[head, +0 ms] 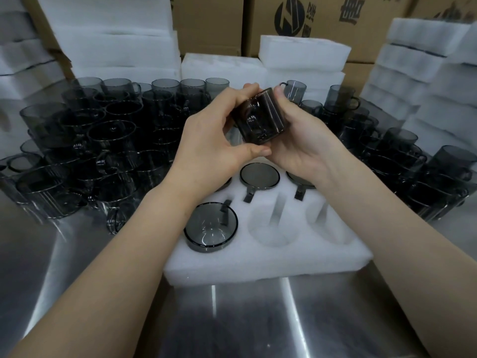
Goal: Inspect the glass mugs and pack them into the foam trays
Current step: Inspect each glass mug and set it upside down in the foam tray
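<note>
Glass mug [260, 117] gripped on its side by curled fingers of left hand [214, 135] and right hand [299, 143], over foam tray [258, 262] at its 12 o'clock edge; slick glass could slip and chip the packed mugs [259, 175] beneath.

A packing workshop: stacked foam trays [116, 47], cardboard cartons [322, 19], massed mugs [103, 140].

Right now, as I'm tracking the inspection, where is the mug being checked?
Head view, centre: the mug is gripped between the left hand and right hand, raised above the far row of the foam tray.
</note>
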{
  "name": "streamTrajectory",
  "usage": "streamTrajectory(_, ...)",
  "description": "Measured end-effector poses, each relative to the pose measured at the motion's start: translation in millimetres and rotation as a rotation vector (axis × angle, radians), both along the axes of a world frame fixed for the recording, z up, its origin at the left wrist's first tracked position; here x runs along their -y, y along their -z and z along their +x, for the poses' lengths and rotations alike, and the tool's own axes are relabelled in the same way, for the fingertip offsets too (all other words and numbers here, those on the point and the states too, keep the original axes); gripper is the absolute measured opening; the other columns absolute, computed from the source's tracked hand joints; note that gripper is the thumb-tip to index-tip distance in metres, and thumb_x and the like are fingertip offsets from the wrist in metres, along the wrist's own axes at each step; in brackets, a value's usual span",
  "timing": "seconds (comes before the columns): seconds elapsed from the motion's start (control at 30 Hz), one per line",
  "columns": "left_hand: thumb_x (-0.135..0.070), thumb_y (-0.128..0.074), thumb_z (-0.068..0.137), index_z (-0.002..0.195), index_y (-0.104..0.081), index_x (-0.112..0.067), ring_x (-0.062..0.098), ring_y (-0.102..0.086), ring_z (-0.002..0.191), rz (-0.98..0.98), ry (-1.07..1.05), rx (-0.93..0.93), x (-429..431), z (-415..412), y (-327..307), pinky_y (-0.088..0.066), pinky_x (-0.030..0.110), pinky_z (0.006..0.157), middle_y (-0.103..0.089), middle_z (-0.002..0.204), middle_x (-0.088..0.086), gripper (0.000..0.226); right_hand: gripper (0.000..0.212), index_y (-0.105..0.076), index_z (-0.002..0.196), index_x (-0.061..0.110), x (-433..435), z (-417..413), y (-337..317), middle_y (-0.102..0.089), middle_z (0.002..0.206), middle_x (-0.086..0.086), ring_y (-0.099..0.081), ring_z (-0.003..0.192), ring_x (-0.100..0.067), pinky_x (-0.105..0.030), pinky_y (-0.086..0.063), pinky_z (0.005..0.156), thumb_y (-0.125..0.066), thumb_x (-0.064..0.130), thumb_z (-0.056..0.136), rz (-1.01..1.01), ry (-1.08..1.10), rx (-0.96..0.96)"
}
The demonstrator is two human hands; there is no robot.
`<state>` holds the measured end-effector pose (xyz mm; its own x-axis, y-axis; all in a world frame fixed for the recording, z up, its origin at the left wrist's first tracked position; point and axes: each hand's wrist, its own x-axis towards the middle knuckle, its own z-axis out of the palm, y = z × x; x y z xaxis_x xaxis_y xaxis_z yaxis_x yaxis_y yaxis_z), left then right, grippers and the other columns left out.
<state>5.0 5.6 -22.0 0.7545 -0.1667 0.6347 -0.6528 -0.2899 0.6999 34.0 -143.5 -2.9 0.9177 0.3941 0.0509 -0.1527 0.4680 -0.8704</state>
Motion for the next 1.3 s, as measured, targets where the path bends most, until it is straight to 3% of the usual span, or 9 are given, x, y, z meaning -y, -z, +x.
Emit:
streamTrajectory(0.1,-0.009,-0.086,0.065,0.1,-0.051,-0.035,0.006,-0.048,0.132,0.009,0.033,0.029,-0.5,-0.2,-0.5,-0.041,0.036,0.11,-0.052,0.137,-0.009,0.056,0.046,-0.05,0.133,0.007,2.3,-0.7,0.2,-0.05,0.142,-0.02,-0.052,0.128,-0.031,-0.039,-0.053,0.092,-0.035,0.039,0.103,0.061,-0.068,-0.048)
streamTrajectory(0.27,-0.013,-0.086,0.062,0.092,-0.05,-0.036,0.004,-0.05,0.129,-0.019,0.073,0.027,-0.2,-0.8,-0.5,-0.043,0.035,0.108,-0.053,0.135,-0.012,0.052,0.036,-0.061,0.11,0.007,6.9,-1.4,-0.7,-0.069,0.1,-0.013,-0.069,0.085,-0.022,-0.028,-0.054,0.063,-0.035,0.031,0.106,0.043,-0.097,-0.086)
streamTrajectory(0.4,-0.024,-0.091,0.057,0.088,-0.054,-0.04,-0.002,-0.063,0.095,-0.068,-0.02,0.018,2.0,-1.2,-1.9,-0.051,0.022,0.088,-0.066,0.096,-0.025,0.051,0.037,-0.058,0.119,0.004,3.6,0.5,1.8,-0.064,0.108,-0.018,-0.065,0.079,-0.024,-0.023,-0.048,0.044,-0.035,0.03,0.106,0.01,0.004,-0.032)
streamTrajectory(0.63,-0.055,-0.08,0.054,0.09,-0.048,-0.028,0.012,-0.069,0.087,-0.255,-0.175,-0.104,-1.1,3.1,-2.0,-0.055,0.034,0.079,-0.069,0.088,-0.007,0.055,0.036,-0.05,0.133,0.03,10.6,-3.5,6.0,-0.062,0.119,-0.008,-0.067,0.077,-0.024,-0.035,-0.057,0.059,-0.049,0.033,0.097,-0.306,0.118,0.521)
streamTrajectory(0.77,-0.05,-0.082,0.059,0.117,-0.038,-0.033,0.022,-0.07,0.09,-0.208,-0.068,-0.125,-2.9,6.6,-0.3,-0.055,0.05,0.088,-0.07,0.096,0.006,0.074,0.036,-0.06,0.123,0.021,8.9,-3.8,8.2,-0.065,0.1,-0.004,-0.066,0.07,-0.019,-0.032,-0.057,0.061,-0.064,0.02,0.087,-0.34,0.098,0.513)
streamTrajectory(0.83,-0.052,-0.079,0.059,0.13,-0.039,-0.034,0.014,-0.067,0.1,-0.143,-0.042,-0.127,-3.1,7.1,-0.7,-0.054,0.041,0.093,-0.066,0.107,0.003,0.084,0.041,-0.061,0.12,0.019,10.2,-3.1,8.6,-0.061,0.101,-0.011,-0.062,0.068,-0.02,-0.031,-0.055,0.061,-0.075,0.019,0.082,-0.311,0.021,0.468)
streamTrajectory(0.97,-0.058,-0.075,0.054,0.126,-0.053,-0.033,0.007,-0.057,0.119,-0.093,-0.013,-0.159,-1.0,6.7,-1.8,-0.045,0.034,0.106,-0.06,0.127,-0.001,0.08,0.048,-0.066,0.109,0.019,10.1,-3.3,8.4,-0.062,0.097,-0.014,-0.056,0.055,-0.021,-0.025,-0.049,0.048,-0.074,0.037,0.065,-0.291,-0.006,0.431)
streamTrajectory(1.2,-0.052,-0.08,0.051,0.125,-0.051,-0.042,0.009,-0.06,0.117,-0.152,0.032,-0.235,0.7,5.0,-1.6,-0.051,0.05,0.098,-0.064,0.124,-0.012,0.08,0.028,-0.069,0.105,0.012,6.2,-2.7,7.8,-0.064,0.071,-0.011,-0.052,0.038,-0.015,-0.02,-0.038,0.033,-0.05,0.031,0.098,-0.316,0.13,0.393)
streamTrajectory(1.3,-0.044,-0.08,0.057,0.132,-0.051,-0.031,-0.001,-0.064,0.102,-0.203,0.08,-0.264,-0.9,4.2,-1.9,-0.06,0.037,0.079,-0.068,0.106,-0.026,0.082,0.029,-0.065,0.104,0.009,7.7,-2.1,6.8,-0.063,0.063,-0.006,-0.053,0.038,-0.013,-0.018,-0.04,0.033,-0.042,0.026,0.103,-0.262,0.064,0.325)
